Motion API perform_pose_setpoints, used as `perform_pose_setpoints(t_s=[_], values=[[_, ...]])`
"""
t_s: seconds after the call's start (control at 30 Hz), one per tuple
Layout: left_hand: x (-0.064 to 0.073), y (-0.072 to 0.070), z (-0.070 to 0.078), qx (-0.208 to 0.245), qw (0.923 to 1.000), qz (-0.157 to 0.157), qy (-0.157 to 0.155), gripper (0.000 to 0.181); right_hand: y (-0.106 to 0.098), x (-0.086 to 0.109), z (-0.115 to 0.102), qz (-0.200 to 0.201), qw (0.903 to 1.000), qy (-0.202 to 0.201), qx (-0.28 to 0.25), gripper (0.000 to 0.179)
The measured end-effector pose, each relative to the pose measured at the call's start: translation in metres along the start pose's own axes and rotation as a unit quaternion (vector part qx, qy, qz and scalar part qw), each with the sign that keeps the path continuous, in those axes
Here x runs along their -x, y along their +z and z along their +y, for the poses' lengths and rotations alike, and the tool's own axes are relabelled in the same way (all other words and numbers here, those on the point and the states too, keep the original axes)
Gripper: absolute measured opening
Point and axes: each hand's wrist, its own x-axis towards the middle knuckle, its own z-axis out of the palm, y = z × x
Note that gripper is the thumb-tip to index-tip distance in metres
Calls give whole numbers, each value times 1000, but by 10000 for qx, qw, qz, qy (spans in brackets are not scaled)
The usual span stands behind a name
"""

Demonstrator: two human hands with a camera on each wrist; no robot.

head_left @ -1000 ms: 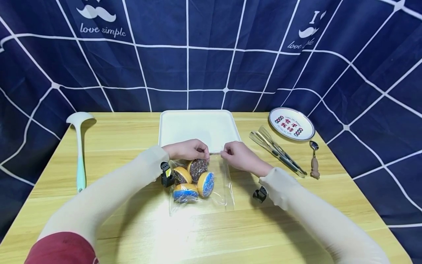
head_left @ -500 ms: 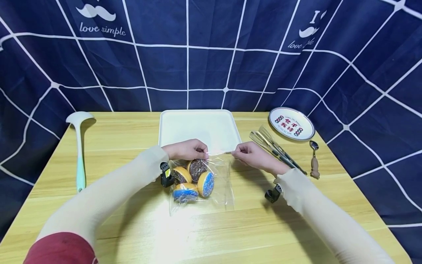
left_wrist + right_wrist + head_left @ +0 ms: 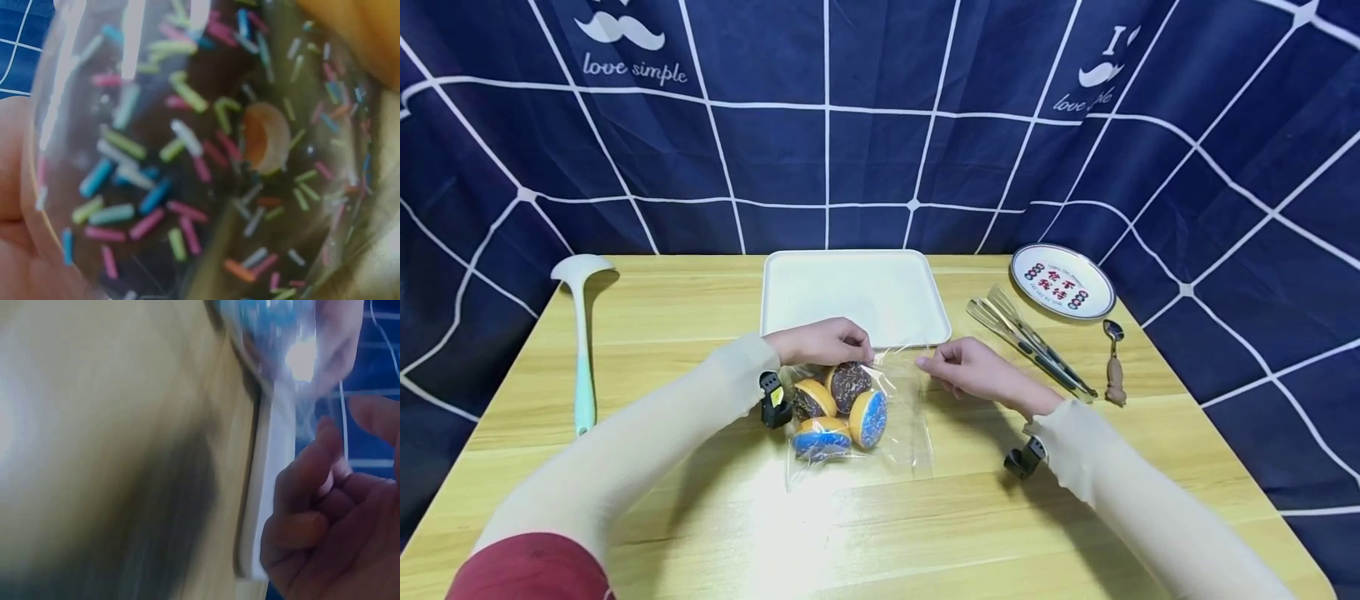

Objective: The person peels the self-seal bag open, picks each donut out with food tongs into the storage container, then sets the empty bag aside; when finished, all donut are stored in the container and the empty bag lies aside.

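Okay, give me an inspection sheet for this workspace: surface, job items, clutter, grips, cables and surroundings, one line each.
Surface: wood-grain table, glare toward the front.
Job items: clear bag holding two brown donuts and two blue donuts; whether it is sealed cannot be told.
Clutter: tray behind the bag; ladle at left; tongs, plate and spoon at right.
Grips: left grip pinches the bag's far edge; right grip close beside the bag, contact unclear.
Cables: nothing seen.
Surroundings: navy curtain with white grid lines, behind and on both sides.
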Motion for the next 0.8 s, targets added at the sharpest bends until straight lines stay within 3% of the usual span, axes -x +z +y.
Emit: perform_pose_setpoints(t_s=[0.13,0.37,0.8], values=[[3,1,3,23,10000,-82,-1,24,11,11,-9,-124,9996,-43,237,43],[5,2,-1,277,9992,-298,-14,21,22,18,-12,-370,9992,-136,-43,34],[7,3,-2,347,9986,-379,96,16,10,28,5,-813,9954,-246,-441,34]])
